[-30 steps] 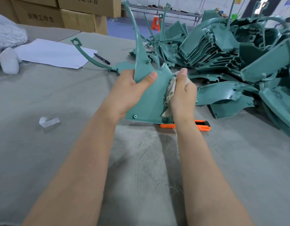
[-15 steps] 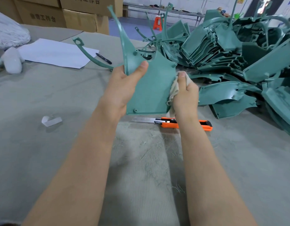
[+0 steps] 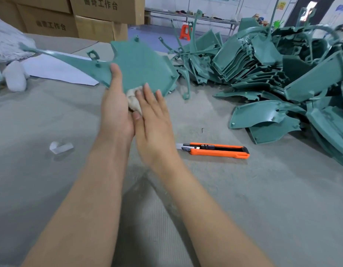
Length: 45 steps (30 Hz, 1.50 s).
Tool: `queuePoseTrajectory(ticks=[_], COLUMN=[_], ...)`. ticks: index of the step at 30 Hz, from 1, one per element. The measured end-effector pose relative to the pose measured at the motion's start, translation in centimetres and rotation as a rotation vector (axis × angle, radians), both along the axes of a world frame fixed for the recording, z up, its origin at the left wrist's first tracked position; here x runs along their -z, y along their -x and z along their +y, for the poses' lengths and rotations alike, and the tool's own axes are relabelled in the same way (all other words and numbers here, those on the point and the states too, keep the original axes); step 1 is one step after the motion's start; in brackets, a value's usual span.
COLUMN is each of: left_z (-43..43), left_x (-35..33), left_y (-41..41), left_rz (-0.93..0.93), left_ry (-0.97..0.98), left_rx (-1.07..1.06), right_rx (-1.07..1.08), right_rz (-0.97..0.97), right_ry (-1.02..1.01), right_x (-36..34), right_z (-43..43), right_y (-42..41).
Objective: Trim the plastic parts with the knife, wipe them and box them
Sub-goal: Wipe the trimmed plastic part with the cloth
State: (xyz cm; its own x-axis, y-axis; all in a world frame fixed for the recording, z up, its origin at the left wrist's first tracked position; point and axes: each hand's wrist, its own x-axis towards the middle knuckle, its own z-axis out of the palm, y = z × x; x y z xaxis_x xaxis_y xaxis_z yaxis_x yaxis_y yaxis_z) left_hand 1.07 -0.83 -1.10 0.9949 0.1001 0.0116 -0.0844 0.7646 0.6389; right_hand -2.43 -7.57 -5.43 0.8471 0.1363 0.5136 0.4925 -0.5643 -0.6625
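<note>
Left grip is clamping the plastic part by its near edge, upper centre of the frame; right grip, fingers straight, is pressing the cloth against it. Hard wiping may be levering the long part loose, toward the knife lying blade-out on the worktop.

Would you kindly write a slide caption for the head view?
Left hand holds a green plastic part; right hand presses a cloth against it.

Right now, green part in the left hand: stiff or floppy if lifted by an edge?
Probably stiff: the green part juts out flat, gripped at one edge by the left hand. Likely light: one hand bears it. Its thin arm may flex or snag.
</note>
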Motion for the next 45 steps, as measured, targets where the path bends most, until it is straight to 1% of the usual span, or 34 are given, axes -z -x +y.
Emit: queuePoseTrajectory(ticks=[2, 4, 6, 9, 10, 12, 15, 19, 20, 22, 23, 25, 26, 27, 29, 31, 34, 35, 36, 37, 38, 39, 40, 42, 43, 45], left_z=[0.5, -0.1, -1.0, -2.4, -3.0, -3.9, -4.5, -3.2, -2.9, -2.6, -2.5, -2.2, -2.0, -1.8, -1.6, -2.0, -2.4, -2.1, -1.7, -1.0, -0.4, 0.2, 0.6, 0.6, 0.3, 0.0], left_x=[0.2, 0.0, -0.3, -0.2, 0.0, 0.3, 0.6, 0.6, 0.6, 0.4, 0.4, 0.5, 0.5, 0.5, 0.4, 0.3, 0.2, 0.1, -0.1, -0.2, -0.3, -0.4, -0.6, -0.7, -0.9, -1.3], left_y=[0.0, 0.2, 0.5, 0.8, 1.0, 1.2, 1.2, 0.7, 0.6, 0.4, 0.4, 0.3, 0.2, 0.2, 0.4, 0.5, 0.8, 0.9, 1.0, 1.0, 1.1, 1.2, 1.6, 2.1, 2.4, 2.8], left_rz=[-0.01, -0.07, -0.099, -0.053, -0.04, -0.039, -0.082, -0.072, -0.074, -0.064, -0.052, -0.03, -0.029, -0.03, -0.023, -0.027, -0.111, -0.14, -0.17, -0.199, -0.226, -0.248, -0.267, -0.297, -0.307, -0.313], left_ry=[0.069, 0.132, 0.15, 0.007, -0.048, -0.128, -0.189, -0.263, -0.275, -0.33, -0.36, -0.357, -0.339, -0.329, -0.354, -0.496, -0.731, -0.774, -0.799, -0.81, -0.822, -0.849, -0.892, -0.957, -0.956, -0.945], left_rx=[0.072, 0.105, 0.11, 0.12, 0.138, 0.18, 0.204, 0.173, 0.172, 0.145, 0.125, 0.1, 0.101, 0.107, 0.088, -0.011, -0.166, -0.212, -0.236, -0.225, -0.175, -0.101, -0.015, 0.115, 0.148, 0.203], right_rx=[0.022, 0.167, 0.274, 0.315, 0.328, 0.404, 0.537, 0.657, 0.638, 0.449, 0.32, 0.131, 0.105, 0.13, 0.298, 0.405, 0.404, 0.377, 0.35, 0.341, 0.362, 0.396, 0.427, 0.41, 0.337, 0.193], right_rz=[-0.046, -0.114, -0.131, 0.02, 0.032, -0.021, -0.015, 0.184, 0.219, 0.237, 0.239, 0.219, 0.177, 0.131, 0.049, 0.072, 0.291, 0.375, 0.419, 0.422, 0.383, 0.3, 0.179, -0.098, -0.2, -0.289], right_ry=[-0.008, -0.001, -0.063, -0.321, -0.365, -0.391, -0.567, -0.957, -0.99, -0.905, -0.809, -0.52, -0.406, -0.339, -0.306, -0.384, -0.681, -0.782, -0.891, -1.007, -1.097, -1.122, -1.07, -0.872, -0.77, -0.482], right_x=[0.0, -0.2, -0.5, -1.3, -1.3, -1.1, -0.6, -1.1, -1.3, -1.9, -2.0, -2.2, -2.3, -2.4, -2.3, -1.9, -1.6, -1.8, -2.0, -2.2, -2.4, -2.7, -3.1, -4.4, -5.2, -6.1], right_z=[-0.2, -0.6, -1.4, -4.2, -5.5, -7.1, -8.0, -10.4, -11.3, -11.8, -11.6, -11.0, -10.6, -10.2, -9.6, -9.4, -10.1, -10.7, -11.4, -12.0, -12.4, -12.7, -12.7, -12.5, -12.1, -11.0], right_y=[0.3, 0.0, -0.6, -2.6, -3.1, -3.6, -3.8, -4.1, -3.8, -2.8, -2.5, -2.2, -2.2, -2.3, -2.6, -2.8, -3.1, -3.0, -2.9, -2.7, -2.5, -2.2, -1.8, -1.0, -0.6, -0.2])
